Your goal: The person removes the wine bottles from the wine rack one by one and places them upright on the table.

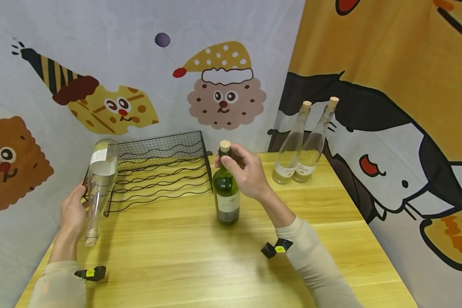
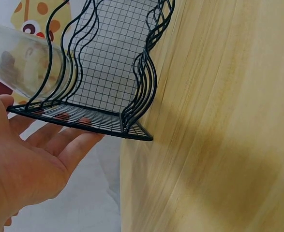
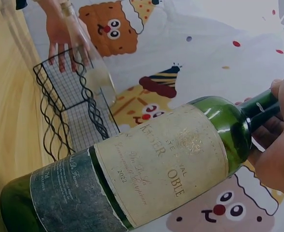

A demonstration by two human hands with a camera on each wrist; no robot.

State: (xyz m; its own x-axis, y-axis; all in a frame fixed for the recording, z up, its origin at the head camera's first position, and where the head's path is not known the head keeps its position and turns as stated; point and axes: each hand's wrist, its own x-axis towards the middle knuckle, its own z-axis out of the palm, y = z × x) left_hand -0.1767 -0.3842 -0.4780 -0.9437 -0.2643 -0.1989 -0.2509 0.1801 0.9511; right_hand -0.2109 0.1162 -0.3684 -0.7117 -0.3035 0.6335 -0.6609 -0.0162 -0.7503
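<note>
Green bottle (image 1: 227, 190) near rack (image 1: 158, 174) edge

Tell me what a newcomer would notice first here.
Probably the green bottle near the middle of the head view, its neck gripped by the right hand. Next, the clear bottle lying on the left end of the black wire rack, where the left hand touches the rack's side. Behind them, a cartoon cookie in a yellow spotted hat smiles from the pale backdrop.

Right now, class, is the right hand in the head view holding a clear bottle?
No, the right hand grips a green bottle by its neck.
</note>
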